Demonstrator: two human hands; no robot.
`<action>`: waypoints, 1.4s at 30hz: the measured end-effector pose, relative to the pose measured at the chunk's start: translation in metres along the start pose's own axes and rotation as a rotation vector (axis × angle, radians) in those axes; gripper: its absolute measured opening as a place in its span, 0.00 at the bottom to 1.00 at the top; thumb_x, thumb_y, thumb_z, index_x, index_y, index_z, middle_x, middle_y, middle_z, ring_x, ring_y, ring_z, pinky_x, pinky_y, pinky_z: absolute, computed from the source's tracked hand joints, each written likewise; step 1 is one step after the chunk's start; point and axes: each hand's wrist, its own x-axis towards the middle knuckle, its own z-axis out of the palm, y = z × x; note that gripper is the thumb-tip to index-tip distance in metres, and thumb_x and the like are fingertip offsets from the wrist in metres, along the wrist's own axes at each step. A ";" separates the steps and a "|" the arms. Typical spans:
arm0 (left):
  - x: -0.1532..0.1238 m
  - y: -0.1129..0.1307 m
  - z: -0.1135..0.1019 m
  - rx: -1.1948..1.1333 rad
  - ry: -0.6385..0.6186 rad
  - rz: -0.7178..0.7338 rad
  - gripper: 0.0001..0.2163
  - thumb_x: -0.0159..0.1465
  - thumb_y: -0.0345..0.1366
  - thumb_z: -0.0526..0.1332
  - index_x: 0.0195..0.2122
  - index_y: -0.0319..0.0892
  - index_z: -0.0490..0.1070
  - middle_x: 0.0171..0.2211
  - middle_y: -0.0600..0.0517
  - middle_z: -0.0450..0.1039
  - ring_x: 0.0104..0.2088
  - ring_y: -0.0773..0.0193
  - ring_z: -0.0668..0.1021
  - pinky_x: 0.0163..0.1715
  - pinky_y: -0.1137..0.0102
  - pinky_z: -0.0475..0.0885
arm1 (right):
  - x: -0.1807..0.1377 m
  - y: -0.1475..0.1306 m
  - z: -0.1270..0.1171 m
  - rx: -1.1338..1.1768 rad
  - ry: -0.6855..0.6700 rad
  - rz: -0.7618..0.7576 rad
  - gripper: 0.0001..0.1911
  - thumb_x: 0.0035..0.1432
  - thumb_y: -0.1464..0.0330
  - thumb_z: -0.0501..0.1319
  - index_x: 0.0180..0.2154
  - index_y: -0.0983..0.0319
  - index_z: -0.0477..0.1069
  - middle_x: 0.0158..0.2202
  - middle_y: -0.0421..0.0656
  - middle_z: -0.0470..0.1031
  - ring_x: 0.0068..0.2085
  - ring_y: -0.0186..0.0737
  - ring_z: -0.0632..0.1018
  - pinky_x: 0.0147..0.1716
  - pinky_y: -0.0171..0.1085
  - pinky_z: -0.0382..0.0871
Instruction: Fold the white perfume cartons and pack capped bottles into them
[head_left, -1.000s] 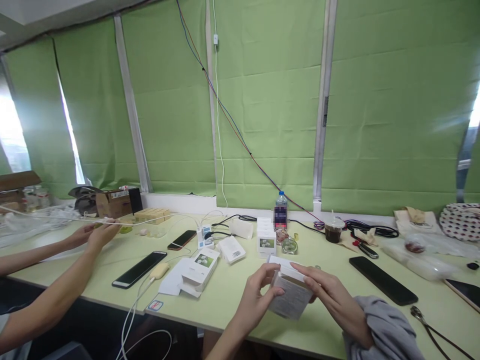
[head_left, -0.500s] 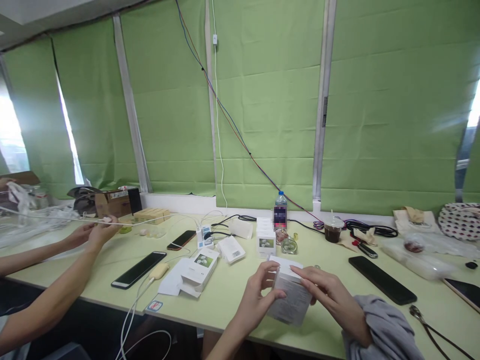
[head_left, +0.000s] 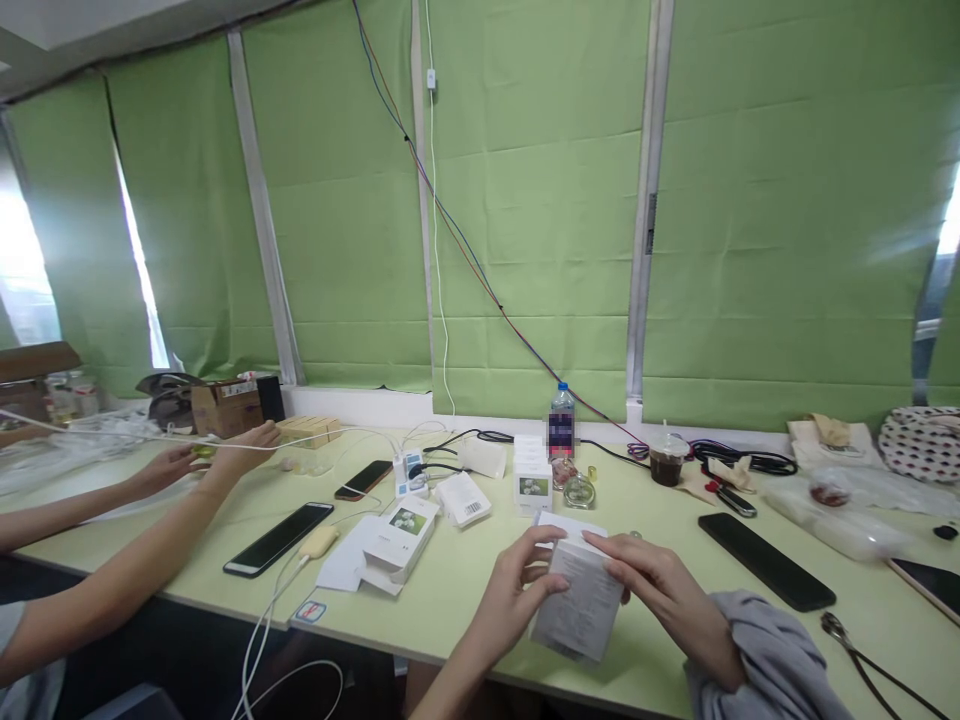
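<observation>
I hold a small white printed carton just above the near edge of the pale green table. My left hand grips its left side, thumb and fingers curled round it. My right hand, in a grey sleeve, pinches its upper right edge by the open top flap. Similar white cartons lie to the left, and a stack of them stands behind.
A co-worker's two hands work at the far left near a cardboard box. Phones lie flat on the table. A water bottle, a drink cup, cables and a power strip sit at the back.
The carton has tilted and dropped slightly in my hands. The co-worker's nearer hand has moved right towards the wooden boxes.
</observation>
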 end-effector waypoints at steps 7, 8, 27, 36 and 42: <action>0.002 0.000 -0.002 -0.049 -0.016 -0.045 0.18 0.59 0.29 0.63 0.50 0.49 0.67 0.45 0.51 0.72 0.42 0.61 0.77 0.38 0.70 0.71 | 0.002 0.001 0.002 -0.015 -0.009 0.027 0.27 0.64 0.53 0.51 0.55 0.63 0.71 0.32 0.46 0.73 0.29 0.38 0.73 0.30 0.37 0.70; 0.002 0.001 -0.002 -0.054 -0.022 -0.062 0.19 0.59 0.29 0.64 0.51 0.49 0.66 0.45 0.51 0.72 0.41 0.61 0.77 0.38 0.70 0.71 | 0.002 0.000 0.001 -0.010 -0.011 0.031 0.28 0.64 0.53 0.51 0.55 0.63 0.71 0.32 0.46 0.74 0.29 0.38 0.73 0.30 0.37 0.70; 0.001 0.001 -0.002 -0.082 0.001 -0.110 0.31 0.55 0.29 0.68 0.58 0.52 0.61 0.45 0.49 0.69 0.43 0.57 0.75 0.42 0.64 0.70 | -0.001 -0.005 0.002 -0.024 -0.018 0.075 0.27 0.64 0.52 0.50 0.56 0.58 0.70 0.37 0.46 0.78 0.26 0.36 0.72 0.24 0.34 0.72; 0.001 0.003 -0.001 -0.117 0.000 -0.150 0.30 0.51 0.26 0.69 0.55 0.51 0.67 0.44 0.50 0.71 0.42 0.58 0.76 0.41 0.65 0.72 | -0.001 0.000 0.002 -0.060 -0.046 0.068 0.26 0.65 0.53 0.48 0.55 0.58 0.71 0.35 0.44 0.76 0.24 0.33 0.73 0.23 0.33 0.72; 0.001 0.005 0.000 -0.134 -0.004 -0.163 0.25 0.50 0.26 0.69 0.50 0.49 0.72 0.48 0.49 0.73 0.42 0.57 0.76 0.39 0.66 0.74 | 0.000 -0.005 0.001 -0.094 -0.051 0.061 0.25 0.66 0.55 0.48 0.54 0.60 0.72 0.31 0.43 0.75 0.25 0.34 0.73 0.23 0.33 0.71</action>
